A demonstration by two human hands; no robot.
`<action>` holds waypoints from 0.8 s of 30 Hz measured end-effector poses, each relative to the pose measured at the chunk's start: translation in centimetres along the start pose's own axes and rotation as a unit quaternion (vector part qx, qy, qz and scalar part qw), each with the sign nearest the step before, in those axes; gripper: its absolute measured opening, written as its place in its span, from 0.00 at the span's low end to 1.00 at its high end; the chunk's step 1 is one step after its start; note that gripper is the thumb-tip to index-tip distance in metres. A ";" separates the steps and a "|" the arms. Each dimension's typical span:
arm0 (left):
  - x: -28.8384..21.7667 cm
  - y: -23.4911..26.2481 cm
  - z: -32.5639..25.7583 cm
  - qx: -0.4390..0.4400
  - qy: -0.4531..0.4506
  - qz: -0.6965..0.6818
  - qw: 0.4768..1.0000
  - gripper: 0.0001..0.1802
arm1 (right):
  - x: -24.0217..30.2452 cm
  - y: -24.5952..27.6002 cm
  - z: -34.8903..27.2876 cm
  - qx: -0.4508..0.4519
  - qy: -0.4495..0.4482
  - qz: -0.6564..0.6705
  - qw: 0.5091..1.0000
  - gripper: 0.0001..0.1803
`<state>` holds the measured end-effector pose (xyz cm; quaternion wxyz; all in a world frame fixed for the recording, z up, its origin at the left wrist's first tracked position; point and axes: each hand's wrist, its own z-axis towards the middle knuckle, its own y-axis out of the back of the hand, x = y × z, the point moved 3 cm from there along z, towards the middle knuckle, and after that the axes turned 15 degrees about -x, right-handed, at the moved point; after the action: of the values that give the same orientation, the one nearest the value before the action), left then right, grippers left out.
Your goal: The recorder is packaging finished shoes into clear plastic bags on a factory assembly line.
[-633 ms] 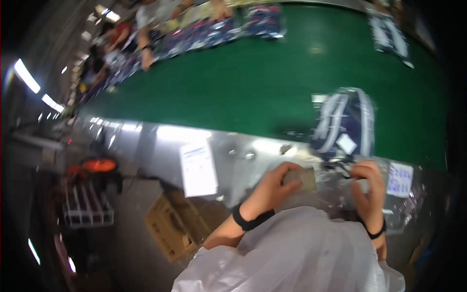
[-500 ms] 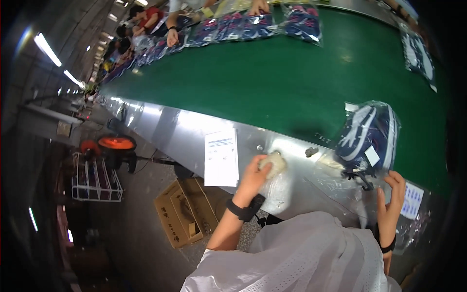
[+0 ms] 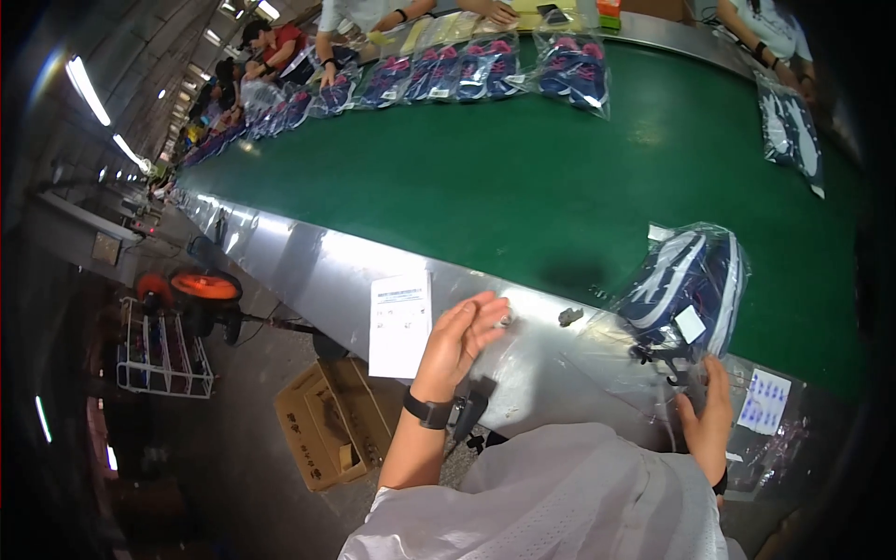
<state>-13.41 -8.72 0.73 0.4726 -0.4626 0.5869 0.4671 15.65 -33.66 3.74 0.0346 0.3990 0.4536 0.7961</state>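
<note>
A pair of navy shoes with white stripes (image 3: 689,285) lies in a clear plastic bag on the near edge of the green belt. Black plastic hooks (image 3: 665,357) stick out at the shoes' lower end, over the bag's loose part (image 3: 607,373). My right hand (image 3: 709,417) is beside these hooks at the bag's near edge, thumb and fingers apart. Over the metal ledge, my left hand (image 3: 455,347) is raised and open, fingers spread, right of a printed white sheet (image 3: 399,325). Something small and pale shows at its fingertips, too little to name.
A green conveyor belt (image 3: 448,187) runs along the metal ledge (image 3: 322,271). Several bagged shoes (image 3: 439,75) line its far side, where co-workers' hands are busy. A sheet with blue marks (image 3: 764,401) lies at right. Below left stand an open cardboard box (image 3: 308,429) and a white wire rack (image 3: 163,355).
My left hand has let go of the round beige lump it had hold of, and its fingers have spread. My right hand stays by the bag. The whole view has shifted slightly.
</note>
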 end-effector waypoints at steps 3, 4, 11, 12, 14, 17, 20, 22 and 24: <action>-0.9 -4.1 -0.1 0.211 0.254 -0.385 0.862 0.28 | 0.1 -0.3 1.3 -0.010 -0.005 0.022 1.000 0.30; -1.0 -4.9 0.3 0.222 0.256 -0.386 0.858 0.28 | 0.2 -0.6 1.8 -0.022 0.009 0.022 0.999 0.28; 3.1 -11.3 1.3 0.260 -0.107 0.075 0.957 0.22 | -1.6 -1.4 0.9 -0.077 0.062 0.023 0.995 0.16; 7.3 -13.8 1.8 0.308 -0.188 0.179 0.915 0.26 | -2.3 -2.1 0.6 -0.081 0.072 0.025 0.994 0.13; 2.1 -18.9 -1.7 0.406 -0.044 0.218 0.887 0.47 | -3.0 -1.4 -0.1 -0.088 -0.004 0.070 0.994 0.10; 0.0 -20.5 -2.4 0.395 0.020 0.235 0.888 0.51 | -2.5 -1.1 0.1 0.094 -0.164 0.143 0.972 0.21; 5.2 -21.5 -0.7 0.261 -0.191 0.086 0.942 0.31 | -1.5 -1.6 2.0 0.070 -0.152 0.187 0.968 0.17; 6.4 -21.0 -0.5 0.267 -0.181 0.120 0.939 0.25 | -0.5 -1.9 3.7 0.013 -0.044 0.201 0.979 0.13; 4.9 -19.3 -1.3 0.271 -0.169 0.109 0.941 0.13 | 0.1 -2.0 4.9 0.014 -0.070 0.167 0.983 0.09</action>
<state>4.80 -13.07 -6.09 0.6185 -0.1639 0.6498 0.4104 18.21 -29.01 3.62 -0.0730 0.5243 0.3878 0.7546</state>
